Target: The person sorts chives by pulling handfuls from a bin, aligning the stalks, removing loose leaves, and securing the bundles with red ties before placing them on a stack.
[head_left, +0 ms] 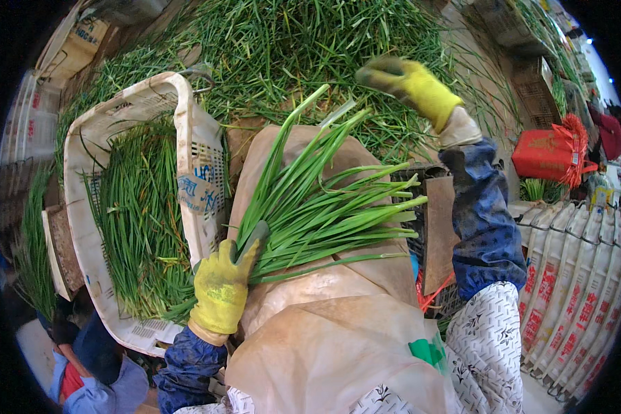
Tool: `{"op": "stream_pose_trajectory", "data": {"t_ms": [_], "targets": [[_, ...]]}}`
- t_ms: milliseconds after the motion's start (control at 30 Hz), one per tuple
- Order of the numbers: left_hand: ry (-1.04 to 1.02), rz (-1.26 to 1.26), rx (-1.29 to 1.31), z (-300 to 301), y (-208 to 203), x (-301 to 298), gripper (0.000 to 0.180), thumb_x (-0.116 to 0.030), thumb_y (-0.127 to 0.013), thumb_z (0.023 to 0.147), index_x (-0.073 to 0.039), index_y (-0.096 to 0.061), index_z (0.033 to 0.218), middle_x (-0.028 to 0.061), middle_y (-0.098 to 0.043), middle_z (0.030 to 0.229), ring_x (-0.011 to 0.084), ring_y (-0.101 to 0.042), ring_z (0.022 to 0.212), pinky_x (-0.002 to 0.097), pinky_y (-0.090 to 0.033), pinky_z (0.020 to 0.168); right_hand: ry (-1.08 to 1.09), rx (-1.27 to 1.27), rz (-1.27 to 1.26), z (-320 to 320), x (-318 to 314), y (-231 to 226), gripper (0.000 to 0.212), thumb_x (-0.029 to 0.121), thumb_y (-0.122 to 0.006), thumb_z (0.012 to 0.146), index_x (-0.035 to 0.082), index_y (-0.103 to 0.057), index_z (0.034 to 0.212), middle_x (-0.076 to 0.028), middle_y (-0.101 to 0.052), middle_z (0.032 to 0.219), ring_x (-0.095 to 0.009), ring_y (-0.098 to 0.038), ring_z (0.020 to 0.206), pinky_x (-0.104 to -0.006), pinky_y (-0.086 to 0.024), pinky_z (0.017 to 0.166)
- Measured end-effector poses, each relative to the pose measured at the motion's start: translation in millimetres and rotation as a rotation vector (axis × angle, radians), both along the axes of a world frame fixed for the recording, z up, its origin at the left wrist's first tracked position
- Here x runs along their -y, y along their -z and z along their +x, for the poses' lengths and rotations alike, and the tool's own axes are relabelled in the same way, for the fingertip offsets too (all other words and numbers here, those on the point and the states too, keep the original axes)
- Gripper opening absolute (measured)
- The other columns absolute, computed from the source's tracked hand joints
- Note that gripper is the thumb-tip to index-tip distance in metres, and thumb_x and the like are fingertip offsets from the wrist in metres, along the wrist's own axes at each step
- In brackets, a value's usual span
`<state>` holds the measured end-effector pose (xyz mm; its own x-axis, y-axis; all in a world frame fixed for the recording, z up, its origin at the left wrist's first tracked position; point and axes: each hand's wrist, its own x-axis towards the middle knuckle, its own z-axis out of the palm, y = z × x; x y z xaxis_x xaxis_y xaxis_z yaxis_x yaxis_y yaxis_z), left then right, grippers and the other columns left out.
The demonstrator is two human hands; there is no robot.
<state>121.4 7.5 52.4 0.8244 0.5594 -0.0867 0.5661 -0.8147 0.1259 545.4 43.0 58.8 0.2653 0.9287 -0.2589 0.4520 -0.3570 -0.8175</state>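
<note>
My left hand (222,283), in a yellow glove with grey fingertips, is closed round one end of a bunch of garlic chives (324,214). The bunch lies fanned out over a brown apron (324,279) on my lap, its loose ends pointing up and to the right. My right hand (410,86), gloved the same way, is raised beyond the bunch, above loose green leaves. Its fingers reach leftward, slightly blurred by motion, and nothing shows in them. Left of my lap stands a white plastic crate (190,141) with long chives (141,214) packed inside.
A wide heap of loose leaves (310,48) covers the floor ahead. On the right are a red bag (545,153) and a row of stacked white crates (566,297). Another person in a blue garment (110,386) is at the lower left. A dark crate (421,207) sits by my right arm.
</note>
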Motion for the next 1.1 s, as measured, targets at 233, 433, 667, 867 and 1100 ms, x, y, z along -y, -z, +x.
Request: {"op": "stream_pose_trajectory", "data": {"t_ms": [233, 433, 667, 867, 1100], "targets": [[-0.125, -0.016, -0.054, -5, 5, 2, 0.056, -0.008, -0.058, 0.077, -0.027, -0.055, 0.130, 0.0073, -0.057, 0.104, 0.0278, -0.061, 0.072, 0.0394, -0.049, 0.060, -0.198, -0.118, 0.088, -47, -20, 1, 0.018, 0.014, -0.066, 0.086, 0.003, -0.070, 0.099, -0.004, -0.069, 0.082, -0.009, -0.062, 0.073, -0.0208, -0.048, 0.061], [-0.196, -0.170, 0.158, 4, 0, 2, 0.065, -0.001, -0.059, 0.071, -0.017, -0.052, 0.134, 0.0131, -0.059, 0.103, 0.0376, -0.060, 0.077, 0.0440, -0.048, 0.063, 0.474, 0.438, 0.616, 93, 17, -56, 0.030, 0.011, -0.066, 0.082, -0.002, -0.064, 0.110, -0.016, -0.070, 0.093, -0.027, -0.068, 0.085, -0.0379, -0.054, 0.077], [-0.273, -0.131, 0.077, -9, 7, 13, 0.056, -0.003, -0.055, 0.077, -0.014, -0.053, 0.132, 0.0143, -0.058, 0.100, 0.0383, -0.059, 0.077, 0.0431, -0.048, 0.062, -0.322, 0.775, -0.113, -70, 83, -44, 0.039, 0.043, -0.070, 0.078, 0.007, -0.072, 0.094, -0.012, -0.066, 0.092, -0.028, -0.062, 0.094, -0.0403, -0.047, 0.085], [-0.262, -0.110, 0.013, -9, 6, 13, 0.064, -0.003, -0.056, 0.073, -0.018, -0.050, 0.135, 0.0138, -0.058, 0.104, 0.0376, -0.059, 0.077, 0.0434, -0.048, 0.064, -0.268, 1.024, 0.102, -113, 85, 3, 0.049, 0.055, -0.063, 0.080, 0.007, -0.070, 0.092, -0.014, -0.059, 0.104, -0.035, -0.051, 0.113, -0.0540, -0.030, 0.104], [-0.246, -0.102, 0.036, 0, 0, 15, 0.075, 0.005, -0.056, 0.067, -0.018, -0.049, 0.138, 0.0128, -0.057, 0.102, 0.0381, -0.059, 0.078, 0.0429, -0.048, 0.065, -0.319, 0.549, 0.344, -115, 85, -1, 0.019, 0.024, -0.071, 0.078, 0.006, -0.068, 0.083, -0.012, -0.062, 0.091, -0.031, -0.059, 0.094, -0.0418, -0.044, 0.086]]}}
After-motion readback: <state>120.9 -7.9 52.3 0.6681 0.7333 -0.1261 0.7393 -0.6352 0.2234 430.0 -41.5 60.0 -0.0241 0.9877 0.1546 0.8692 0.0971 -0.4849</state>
